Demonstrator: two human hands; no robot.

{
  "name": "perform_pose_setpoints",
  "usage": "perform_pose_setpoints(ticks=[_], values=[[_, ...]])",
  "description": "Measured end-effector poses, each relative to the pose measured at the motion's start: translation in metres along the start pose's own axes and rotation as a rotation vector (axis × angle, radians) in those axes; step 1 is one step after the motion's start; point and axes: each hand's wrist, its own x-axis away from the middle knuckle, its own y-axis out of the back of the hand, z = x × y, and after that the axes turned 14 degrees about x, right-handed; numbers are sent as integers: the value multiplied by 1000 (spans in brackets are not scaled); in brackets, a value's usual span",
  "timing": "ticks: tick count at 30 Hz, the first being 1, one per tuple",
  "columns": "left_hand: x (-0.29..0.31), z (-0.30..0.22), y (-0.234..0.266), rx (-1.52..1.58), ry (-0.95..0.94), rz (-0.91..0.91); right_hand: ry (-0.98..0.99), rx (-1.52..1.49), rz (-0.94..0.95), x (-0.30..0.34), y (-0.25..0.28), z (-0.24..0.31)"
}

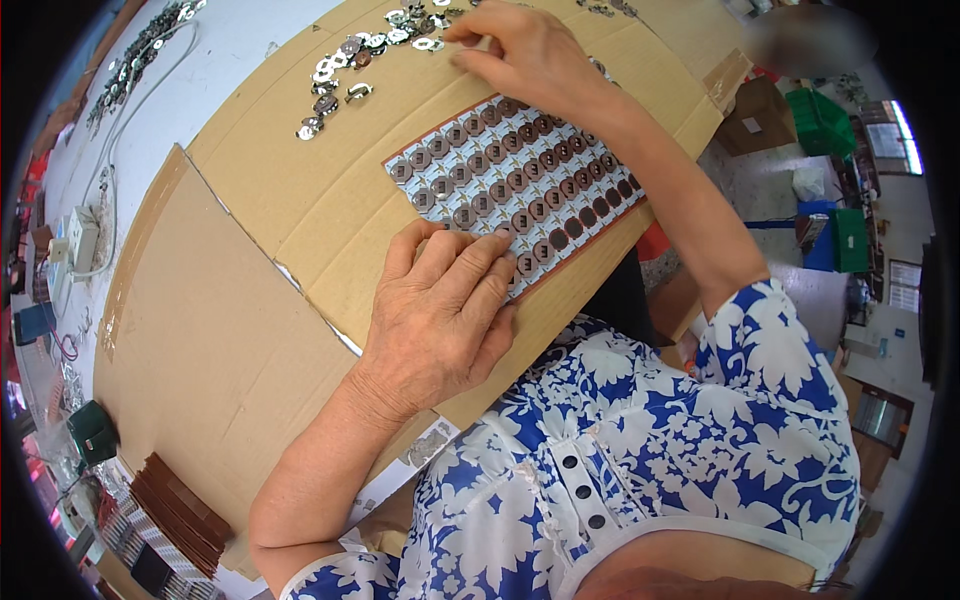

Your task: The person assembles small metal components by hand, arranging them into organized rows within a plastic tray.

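A flat rectangular sheet (490,165) with a reddish-brown edge lies on the cardboard, bearing rows of dark brown round pieces over a pale blue and white print. My left hand (435,310) rests on its near left corner, fingers lying down over the edge and covering part of it. Beyond the sheet, my right hand (535,55) is at the loose pile of small shiny metal pieces (375,40). Its thumb and forefinger are apart, and I see nothing held between them. My right forearm passes over the sheet's right side.
Cardboard (240,300) covers the work surface, with a torn seam across it. A white table (235,50) at the left carries a cable and more dark metal pieces. Brown sheets (180,510) are stacked at lower left. Green bins (820,122) and a cardboard box (757,118) stand at right.
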Motion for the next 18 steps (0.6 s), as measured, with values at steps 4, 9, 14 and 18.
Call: perform_pose_setpoints(ticks=[4,9,14,18], values=[[-2,1,0,22,1,-5,17,81,32,-9,-33,-25],[-5,1,6,58,-8,-24,-226,-58,329,-10,38,10],[2,2,2,501,290,-478,-600,-922,708,43,89,74],[3,3,7,756,395,-418,-665,-1042,690,76,97,107]])
